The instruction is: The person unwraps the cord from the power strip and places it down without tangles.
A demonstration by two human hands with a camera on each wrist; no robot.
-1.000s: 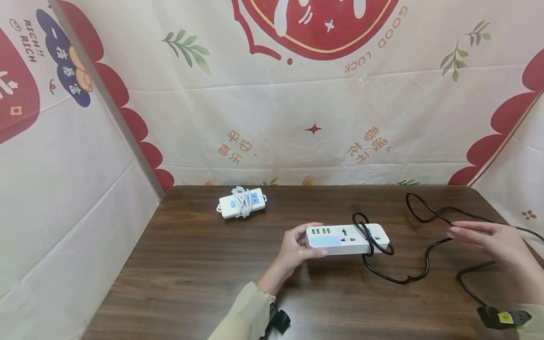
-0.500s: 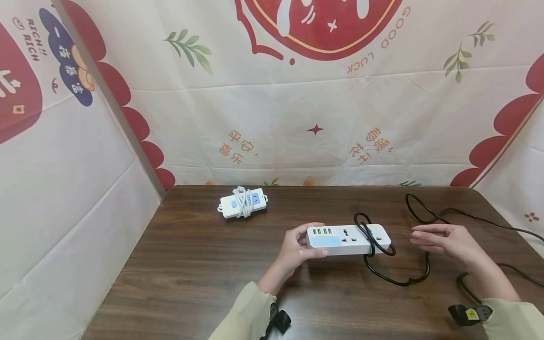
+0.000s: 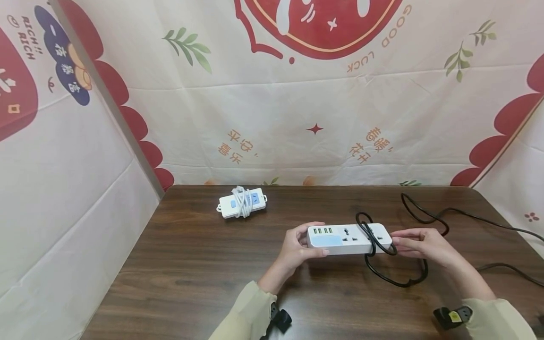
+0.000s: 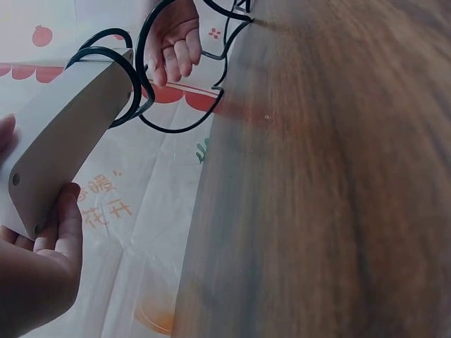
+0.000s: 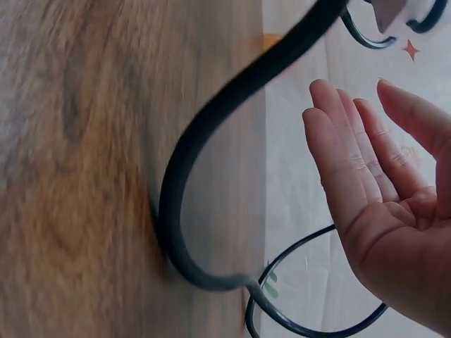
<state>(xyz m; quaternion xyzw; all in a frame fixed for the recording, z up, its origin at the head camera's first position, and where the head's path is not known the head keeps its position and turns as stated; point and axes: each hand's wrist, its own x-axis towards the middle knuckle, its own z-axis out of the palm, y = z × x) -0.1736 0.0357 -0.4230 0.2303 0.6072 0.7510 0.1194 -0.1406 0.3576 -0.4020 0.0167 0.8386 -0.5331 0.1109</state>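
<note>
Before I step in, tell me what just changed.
The bare right hand moved left, up close to the right end of the long white power strip. The bare left hand still grips that strip; the small white power strip wrapped in white cord stayed put.

A power strip (image 3: 329, 242) is held above the surface (image 3: 204, 269), its left end in the left grip (image 3: 295, 246); the right grip (image 3: 425, 243) is just beside its right end. The cord (image 5: 173, 204) loops round the strip's right part, dips in front and runs on past the right grip toward the surface's right side. Behind and leftward, a second strip (image 3: 229, 208) lies near the surface's back edge, before a cloth (image 3: 272, 113).
</note>
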